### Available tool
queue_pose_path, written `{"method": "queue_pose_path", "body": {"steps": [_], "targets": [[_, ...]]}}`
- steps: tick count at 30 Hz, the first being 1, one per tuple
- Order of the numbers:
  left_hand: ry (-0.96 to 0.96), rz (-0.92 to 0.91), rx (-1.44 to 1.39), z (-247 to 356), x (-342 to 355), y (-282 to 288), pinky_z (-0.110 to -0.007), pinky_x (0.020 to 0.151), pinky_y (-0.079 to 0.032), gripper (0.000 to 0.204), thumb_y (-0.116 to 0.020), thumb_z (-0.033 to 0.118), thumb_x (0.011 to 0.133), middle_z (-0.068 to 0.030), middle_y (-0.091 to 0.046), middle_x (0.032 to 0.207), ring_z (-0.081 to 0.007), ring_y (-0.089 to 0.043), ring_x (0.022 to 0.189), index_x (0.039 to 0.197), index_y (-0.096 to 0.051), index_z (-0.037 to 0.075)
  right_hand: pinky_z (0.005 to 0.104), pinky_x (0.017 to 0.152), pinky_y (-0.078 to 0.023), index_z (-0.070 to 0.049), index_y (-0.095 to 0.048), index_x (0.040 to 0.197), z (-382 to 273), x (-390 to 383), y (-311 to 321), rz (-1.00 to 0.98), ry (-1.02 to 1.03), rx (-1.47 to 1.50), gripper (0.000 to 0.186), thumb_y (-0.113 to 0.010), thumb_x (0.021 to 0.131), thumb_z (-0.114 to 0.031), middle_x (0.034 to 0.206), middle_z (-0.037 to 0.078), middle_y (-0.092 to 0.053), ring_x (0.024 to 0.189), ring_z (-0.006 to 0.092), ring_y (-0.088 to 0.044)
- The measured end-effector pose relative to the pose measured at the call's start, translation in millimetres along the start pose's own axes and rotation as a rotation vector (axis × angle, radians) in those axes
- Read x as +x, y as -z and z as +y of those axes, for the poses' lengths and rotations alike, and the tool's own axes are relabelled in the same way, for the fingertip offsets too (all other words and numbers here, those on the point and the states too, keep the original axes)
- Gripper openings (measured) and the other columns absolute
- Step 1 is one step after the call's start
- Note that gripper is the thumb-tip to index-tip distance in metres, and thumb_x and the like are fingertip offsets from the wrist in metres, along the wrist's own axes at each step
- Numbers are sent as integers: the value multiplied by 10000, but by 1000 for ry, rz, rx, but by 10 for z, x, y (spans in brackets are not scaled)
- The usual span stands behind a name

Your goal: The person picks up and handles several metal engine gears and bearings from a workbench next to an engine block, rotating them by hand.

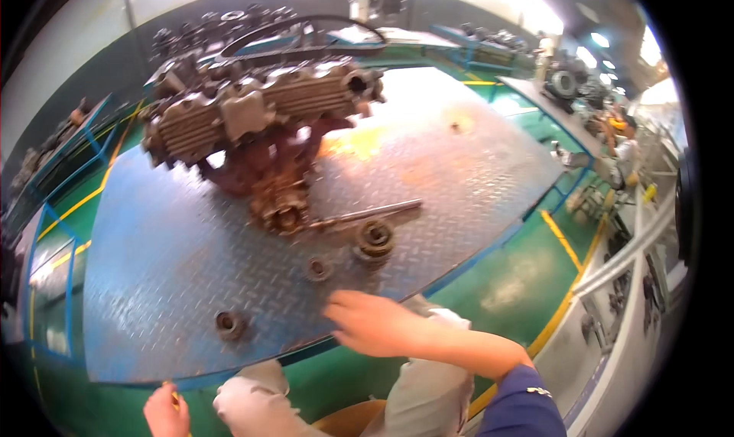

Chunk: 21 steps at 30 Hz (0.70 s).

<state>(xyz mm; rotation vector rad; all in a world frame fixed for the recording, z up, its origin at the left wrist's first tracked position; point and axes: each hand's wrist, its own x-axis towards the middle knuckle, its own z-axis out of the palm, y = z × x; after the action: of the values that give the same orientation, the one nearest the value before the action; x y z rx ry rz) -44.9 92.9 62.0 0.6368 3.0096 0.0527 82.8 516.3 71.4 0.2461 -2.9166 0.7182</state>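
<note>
My right hand [375, 323] is over the near edge of the steel tread-plate table [183, 284], its fingers and thumb loosely apart with nothing visible between them. Just beyond it lie a small toothed gear [319, 268] and a larger stepped metal gear piece [374, 239]. At the lower left, my left hand [166, 412] is closed beside the table's edge. A thin strip of yellow shows at its fingers, too little to name. A short metal ring-shaped part [228, 324] rests on the plate between the two hands, farther in.
A large engine assembly [260, 104] with rusty manifold stands at the table's far left. A long metal shaft [371, 211] lies in front of it. Blue-framed benches with parts line the back and left. A side bench [550, 100] at right holds more parts. Beneath me is a stool [348, 419].
</note>
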Motion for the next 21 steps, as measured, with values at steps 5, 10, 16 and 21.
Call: {"method": "queue_pose_path", "body": {"steps": [5,10,16,21], "targets": [[-235,177,-215,371,803,-182,-468,991,-457,932,-811,444,755,-227,-529,1321,-407,-541,1185,1471,-385,25,406,936,-480,67,-531,1233,331,875,-872,115,23,-465,547,-700,746,-117,1232,317,-515,1144,439,-528],[-267,23,-200,936,1170,-374,-469,967,-473,962,-828,481,709,-227,-548,1286,-395,-549,1163,1446,-421,15,478,1004,-438,70,-457,1368,615,961,-1156,141,-219,-544,708,-728,806,-265,1348,351,-452,1249,496,-463],[-259,-34,-143,910,1251,-488,-448,937,-498,864,-802,412,726,-209,-561,1172,-380,-557,1142,1425,-452,44,435,888,-446,41,-491,1348,672,1060,-1059,145,-213,-595,662,-715,785,-224,1161,269,-540,1043,383,-539],[-266,-63,-125,1047,1277,-371,-456,912,-504,728,-779,362,746,-195,-561,1129,-380,-562,1119,1356,-509,71,430,836,-442,46,-490,1319,672,1072,-1033,192,-284,-545,612,-704,809,-215,1100,227,-548,993,358,-537]]}}
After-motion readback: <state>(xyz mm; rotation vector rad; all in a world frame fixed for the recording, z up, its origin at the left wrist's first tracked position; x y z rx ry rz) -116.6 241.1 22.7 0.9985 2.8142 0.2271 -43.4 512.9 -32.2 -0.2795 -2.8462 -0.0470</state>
